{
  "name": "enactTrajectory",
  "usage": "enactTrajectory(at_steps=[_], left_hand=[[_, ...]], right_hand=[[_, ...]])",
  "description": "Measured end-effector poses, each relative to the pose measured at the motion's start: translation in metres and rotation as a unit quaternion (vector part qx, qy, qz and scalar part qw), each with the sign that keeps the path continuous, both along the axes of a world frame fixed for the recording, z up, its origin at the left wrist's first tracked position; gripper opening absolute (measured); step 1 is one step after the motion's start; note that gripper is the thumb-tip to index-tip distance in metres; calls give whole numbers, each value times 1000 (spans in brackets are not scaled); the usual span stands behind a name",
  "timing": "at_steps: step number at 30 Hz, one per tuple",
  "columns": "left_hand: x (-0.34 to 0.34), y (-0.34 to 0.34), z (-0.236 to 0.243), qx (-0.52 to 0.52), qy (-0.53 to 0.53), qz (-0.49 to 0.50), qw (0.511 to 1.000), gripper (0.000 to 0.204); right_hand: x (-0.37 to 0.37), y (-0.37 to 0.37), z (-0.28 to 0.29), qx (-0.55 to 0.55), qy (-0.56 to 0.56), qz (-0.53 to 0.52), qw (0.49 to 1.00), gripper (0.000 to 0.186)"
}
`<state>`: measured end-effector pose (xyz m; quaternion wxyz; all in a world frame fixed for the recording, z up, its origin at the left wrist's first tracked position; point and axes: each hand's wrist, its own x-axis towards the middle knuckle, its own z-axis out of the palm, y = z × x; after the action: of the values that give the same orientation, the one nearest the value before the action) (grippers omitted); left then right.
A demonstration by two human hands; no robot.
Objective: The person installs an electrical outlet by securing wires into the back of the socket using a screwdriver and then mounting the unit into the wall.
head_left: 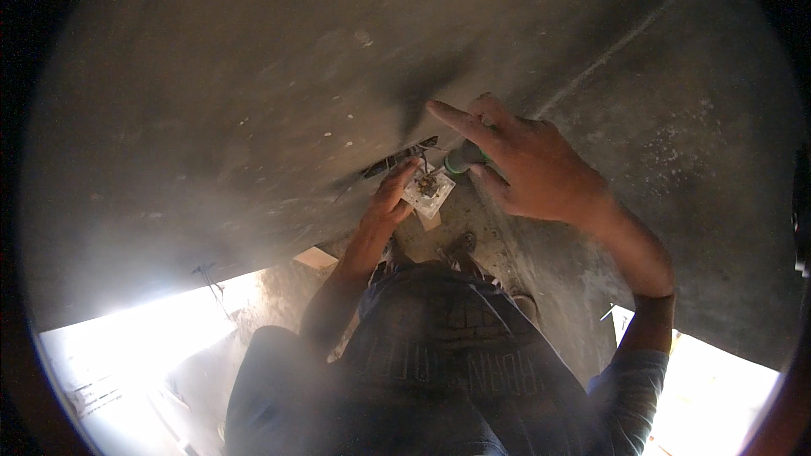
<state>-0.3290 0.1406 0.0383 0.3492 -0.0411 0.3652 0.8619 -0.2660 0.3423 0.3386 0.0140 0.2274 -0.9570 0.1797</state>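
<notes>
My left hand [391,196] grips a white square wall plate [441,200] by its left side. The plate's back faces me, with brassy terminals and wiring at its middle. In my right hand [541,165] is a screwdriver with a green handle [462,158], its shaft pointing left and down toward those terminals. Whether the tip touches a screw is too small to tell. My right index finger sticks out past the handle, and the thumb lies below it. Just behind the plate is a dark slot-like wall opening [389,162], from which a wire [425,160] comes out toward the plate.
A grey plastered wall [253,93] fills the upper view, meeting another wall [676,169] at right. Bright openings glare at lower left [144,346] and lower right [718,397]. Loose wires [211,280] stick out near the left one. A pale board piece [315,258] lies below.
</notes>
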Motion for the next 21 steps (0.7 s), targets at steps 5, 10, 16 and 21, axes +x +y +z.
enactTrajectory(at_steps=[5,10,16,21], left_hand=[[-7,4,1,79,-119,-11,990,29],[-6,7,9,52,-141,10,989,20],[-7,5,6,74,-145,0,987,19],[-6,6,-5,96,-110,2,989,21]], right_hand=[[-14,-2,-10,90,-11,-18,996,55],[-22,-4,-7,88,19,17,996,54],[-23,-10,-5,50,43,36,997,47],[-20,-19,-2,137,-7,7,991,45]])
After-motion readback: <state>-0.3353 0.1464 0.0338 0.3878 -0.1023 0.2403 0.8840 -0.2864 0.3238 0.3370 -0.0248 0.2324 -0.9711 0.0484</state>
